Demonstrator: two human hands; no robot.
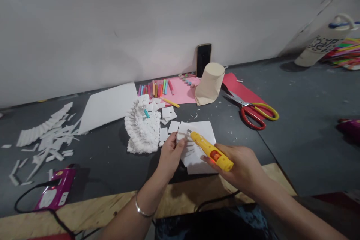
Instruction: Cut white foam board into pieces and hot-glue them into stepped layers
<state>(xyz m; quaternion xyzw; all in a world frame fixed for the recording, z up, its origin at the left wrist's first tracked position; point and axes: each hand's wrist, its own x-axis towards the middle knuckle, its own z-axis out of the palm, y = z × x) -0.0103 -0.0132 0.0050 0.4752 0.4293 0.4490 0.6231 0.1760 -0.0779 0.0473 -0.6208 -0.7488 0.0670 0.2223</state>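
Observation:
My right hand is wrapped round a yellow pen-shaped electric tool with a metal tip and a glowing orange window. The tool's tip points at a white foam piece, which my left hand pinches at its left edge; whether the tip touches it I cannot tell. Beneath lies a white sheet with small raised ridges partly shaded by my hands. Just left of my left hand sit a bumpy white foam model and several small white foam squares.
Scissors with red and yellow handles lie to the right. Behind stand a beige paper cylinder and a phone. White offcuts and a purple device with a black cable are at left; a bottle stands far right.

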